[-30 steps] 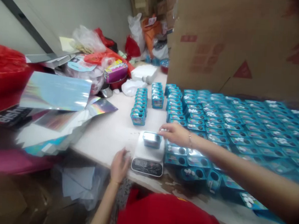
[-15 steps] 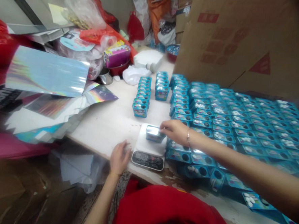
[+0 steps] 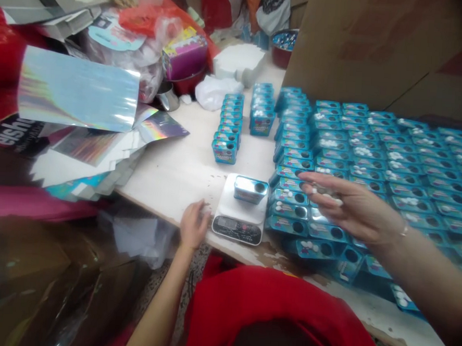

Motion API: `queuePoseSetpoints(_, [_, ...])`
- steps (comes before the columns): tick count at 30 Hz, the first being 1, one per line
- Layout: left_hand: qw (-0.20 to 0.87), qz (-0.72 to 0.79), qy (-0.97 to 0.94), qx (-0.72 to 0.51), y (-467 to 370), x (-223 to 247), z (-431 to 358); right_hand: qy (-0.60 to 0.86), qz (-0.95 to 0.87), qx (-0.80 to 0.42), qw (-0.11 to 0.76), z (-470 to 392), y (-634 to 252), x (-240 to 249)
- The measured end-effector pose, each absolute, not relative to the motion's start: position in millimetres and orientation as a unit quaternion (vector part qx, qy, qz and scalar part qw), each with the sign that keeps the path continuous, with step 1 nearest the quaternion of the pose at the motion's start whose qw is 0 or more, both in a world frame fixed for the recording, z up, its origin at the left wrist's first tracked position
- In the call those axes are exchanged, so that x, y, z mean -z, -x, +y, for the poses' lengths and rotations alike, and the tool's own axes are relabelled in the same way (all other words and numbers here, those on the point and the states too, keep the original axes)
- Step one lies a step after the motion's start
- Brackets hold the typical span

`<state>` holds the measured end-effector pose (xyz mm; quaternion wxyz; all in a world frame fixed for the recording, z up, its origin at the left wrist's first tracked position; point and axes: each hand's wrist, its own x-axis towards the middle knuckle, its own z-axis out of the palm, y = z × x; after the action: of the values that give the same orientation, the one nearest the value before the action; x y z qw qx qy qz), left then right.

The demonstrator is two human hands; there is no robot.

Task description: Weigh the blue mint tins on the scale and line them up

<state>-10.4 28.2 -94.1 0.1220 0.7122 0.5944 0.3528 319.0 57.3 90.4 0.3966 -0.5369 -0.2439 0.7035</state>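
Observation:
A small blue tin box [image 3: 250, 190] with a dark round hole in its top stands on the white kitchen scale [image 3: 239, 209]. My right hand [image 3: 344, 203] is to the right of the scale, palm turned partly up, fingers bent around several small white pellets [image 3: 337, 201]. It hovers over the rows of similar blue boxes [image 3: 373, 150], many with white pellets on top. My left hand [image 3: 194, 224] rests at the table's front edge, left of the scale, with thumb and fingers apart and loosely curled. It appears to hold nothing.
Two short rows of blue boxes [image 3: 224, 150] stand behind the scale. Shiny sheets [image 3: 77, 93] and folded card lie at the left. A purple box [image 3: 186, 55], white bag [image 3: 218, 92] and red bowl [image 3: 283, 50] are farther back. A large carton [image 3: 351, 60] stands behind the boxes.
My right hand has left the box on the scale and moved right, turning to show the white pellets. The left hand stays by the scale. The camera view has tilted down.

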Motion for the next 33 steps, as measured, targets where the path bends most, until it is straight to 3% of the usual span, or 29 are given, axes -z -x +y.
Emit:
queuePoseSetpoints(9, [0.157, 0.533, -0.715, -0.424, -26, 44, 24, 0.511, -0.092, -0.732, 0.44, 3, -318, -75])
queuePoseSetpoints(16, [0.174, 0.413, -0.845, -0.292, -88, 41, 34, 0.513, -0.058, -0.716, 0.47, -20, -316, -69])
queuePoseSetpoints(24, [0.153, 0.477, -0.864, -0.052, -128, 41, 49, 0.556, -0.042, -0.7, 0.446, -37, -313, -61])
queuePoseSetpoints(30, [0.142, 0.549, -0.822, -0.053, -119, 48, 39, 0.542, -0.083, -0.724, 0.419, -44, -310, -53])
queuePoseSetpoints(33, [0.149, 0.56, -0.804, -0.132, -107, 41, 27, 0.522, -0.116, -0.74, 0.409, -46, -300, -53])
